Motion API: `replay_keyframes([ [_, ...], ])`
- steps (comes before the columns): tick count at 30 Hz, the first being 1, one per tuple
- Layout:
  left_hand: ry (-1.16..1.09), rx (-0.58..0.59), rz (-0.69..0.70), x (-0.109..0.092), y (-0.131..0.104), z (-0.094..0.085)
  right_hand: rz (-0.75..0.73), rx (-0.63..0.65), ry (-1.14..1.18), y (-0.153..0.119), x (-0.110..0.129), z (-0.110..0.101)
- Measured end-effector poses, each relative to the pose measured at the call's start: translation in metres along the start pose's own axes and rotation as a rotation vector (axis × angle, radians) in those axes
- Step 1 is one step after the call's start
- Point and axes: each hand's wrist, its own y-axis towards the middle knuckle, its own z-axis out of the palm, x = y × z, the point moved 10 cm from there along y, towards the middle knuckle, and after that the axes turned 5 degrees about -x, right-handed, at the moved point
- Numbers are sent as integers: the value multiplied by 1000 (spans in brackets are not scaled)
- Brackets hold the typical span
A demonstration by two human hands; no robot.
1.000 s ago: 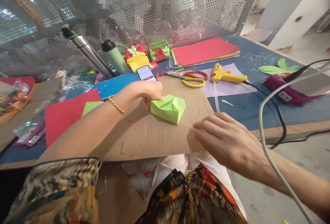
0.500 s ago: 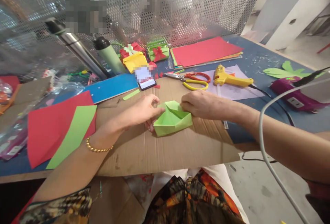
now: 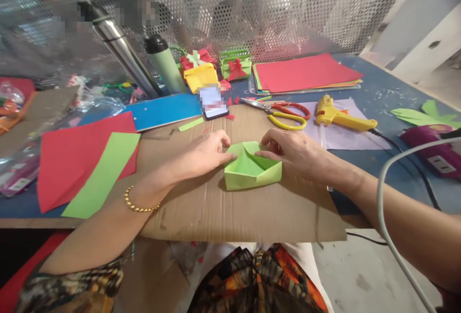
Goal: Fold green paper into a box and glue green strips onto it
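1. Left hand [image 3: 201,155] on the left side of the green folded paper box [image 3: 252,171], fingers curled and pinching its left rim, thumb on the near side.
2. Right hand [image 3: 293,152] on the right side of the same box, fingertips gripping the far right rim, fingers bent and close together.
3. Green folded paper box open at the top, sitting on the cardboard sheet [image 3: 230,207], roughly at its middle and between both hands.
4. Gold bead bracelet [image 3: 139,205] around the left wrist.
5. Phone [image 3: 213,104] at the far edge of the cardboard, just beyond the hands, screen blurred.
6. Scissors [image 3: 284,113] with red and yellow handles to the right of the phone, near the yellow glue gun [image 3: 340,117] lying on a pale paper sheet.
7. Red paper sheet [image 3: 75,157] with a light green strip [image 3: 104,174] on top, left of the cardboard.
8. Stack of red paper [image 3: 306,70] farther back on the blue table [image 3: 374,92].
9. Small finished gift boxes [image 3: 212,68] in red, yellow and green by the mesh screen, next to a steel flask [image 3: 120,51] and a green bottle [image 3: 165,66].
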Motion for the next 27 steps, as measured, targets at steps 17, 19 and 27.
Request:
replay_keyframes([
  [17,-1,-68,-19,-1,-4,2,118,71,-105,-5,-5,0],
  [19,-43,-67,15,-7,-5,2,123,57,-59,-4,-7,1],
  [27,-356,-244,122,-23,-8,-27,175,-19,370,1,-5,-3],
])
